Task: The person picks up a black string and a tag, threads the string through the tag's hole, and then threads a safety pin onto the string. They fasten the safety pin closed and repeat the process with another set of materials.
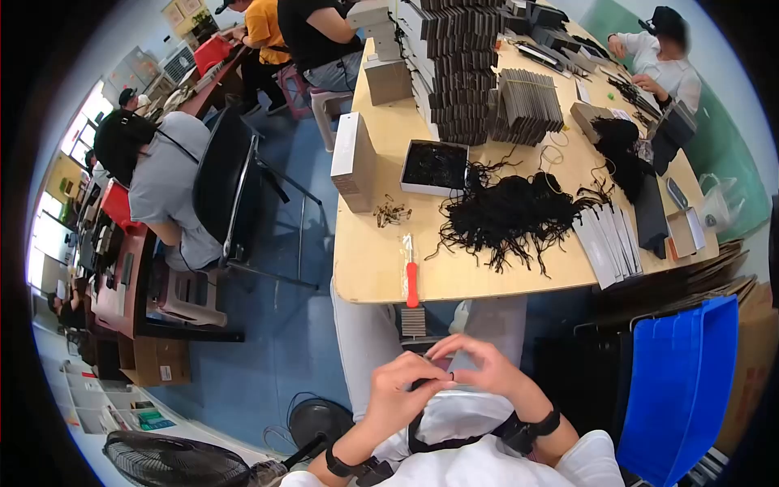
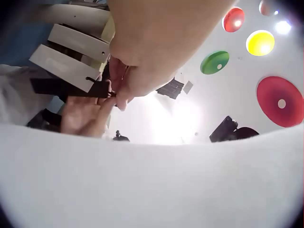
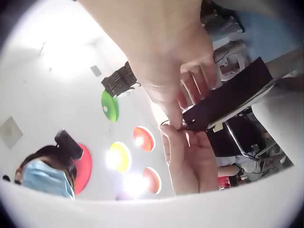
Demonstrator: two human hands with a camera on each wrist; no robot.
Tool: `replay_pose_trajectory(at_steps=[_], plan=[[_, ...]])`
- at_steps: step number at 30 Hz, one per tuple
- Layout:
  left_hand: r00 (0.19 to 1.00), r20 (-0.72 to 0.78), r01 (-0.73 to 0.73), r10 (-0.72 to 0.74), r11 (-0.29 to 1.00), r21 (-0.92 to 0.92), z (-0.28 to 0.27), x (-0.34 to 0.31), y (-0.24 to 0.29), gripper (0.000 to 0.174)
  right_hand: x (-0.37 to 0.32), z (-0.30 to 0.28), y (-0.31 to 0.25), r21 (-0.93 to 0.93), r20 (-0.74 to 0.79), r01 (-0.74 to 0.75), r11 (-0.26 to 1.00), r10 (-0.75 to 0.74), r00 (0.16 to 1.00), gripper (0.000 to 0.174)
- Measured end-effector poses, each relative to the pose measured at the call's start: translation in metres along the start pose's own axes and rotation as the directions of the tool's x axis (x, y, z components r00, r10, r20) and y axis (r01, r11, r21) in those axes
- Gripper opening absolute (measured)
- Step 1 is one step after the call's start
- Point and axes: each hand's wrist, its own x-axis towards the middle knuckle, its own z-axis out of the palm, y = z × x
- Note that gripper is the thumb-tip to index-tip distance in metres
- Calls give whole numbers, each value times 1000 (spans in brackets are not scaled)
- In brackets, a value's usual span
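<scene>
Over the lap, my left hand (image 1: 396,396) and right hand (image 1: 489,372) meet at the fingertips. Between them is a dark hang tag (image 3: 232,95) with a punched hole near one end, and a thin black cord (image 2: 92,80) passes at that end. The left fingers hold the tag near its holed end; the right thumb and forefinger pinch the cord there. Two white tags (image 2: 61,68), one showing a hole, appear beside the left fingers in the left wrist view. The head view mostly hides the dark tag behind the left fingers.
On the table (image 1: 365,268) lie a heap of black cords (image 1: 511,215), strung white tags (image 1: 604,243), a red-handled tool (image 1: 411,284) and small metal pins (image 1: 392,213). Tall stacks of tags (image 1: 458,73) stand behind. A blue bin (image 1: 682,381) is at right, a fan (image 1: 174,458) at lower left.
</scene>
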Motion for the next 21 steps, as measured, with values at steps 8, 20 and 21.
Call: replay_pose_trajectory(at_steps=[8,20,21], plan=[[997,19,-68,69,996,-52,-19,46,34,10,3,19,-16,586,257,-117,802,-47,965,66],[949,-314,-65,-35,951,-301,-23,91,17,9,-14,-3,-76,-224,-159,-199,954,166,973,61],[935,-347,-40,-75,949,-314,-19,94,16,8,-18,-5,-76,-229,-175,-209,951,171,970,61]])
